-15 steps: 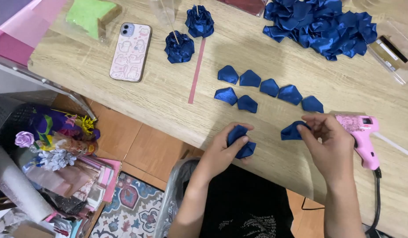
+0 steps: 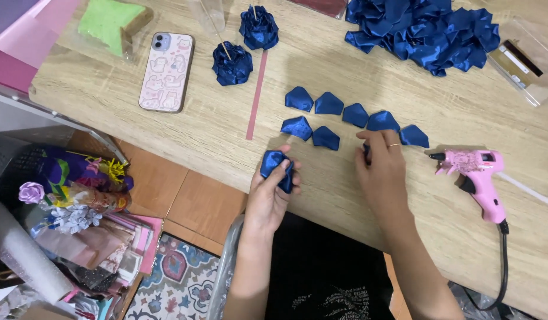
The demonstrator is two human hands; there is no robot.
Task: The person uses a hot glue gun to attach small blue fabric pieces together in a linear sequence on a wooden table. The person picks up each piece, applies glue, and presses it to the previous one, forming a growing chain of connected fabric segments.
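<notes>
right hand point(image 2: 382, 168) moved up, hiding petal point(image 2: 367, 153)

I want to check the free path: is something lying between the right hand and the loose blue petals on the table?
Nothing visible does. The right hand already rests at the folded blue petals, fingertips among them.

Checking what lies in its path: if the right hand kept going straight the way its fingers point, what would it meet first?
The right hand points up-table; its fingertips already sit at the folded blue ribbon petal, so probably that first.
</notes>
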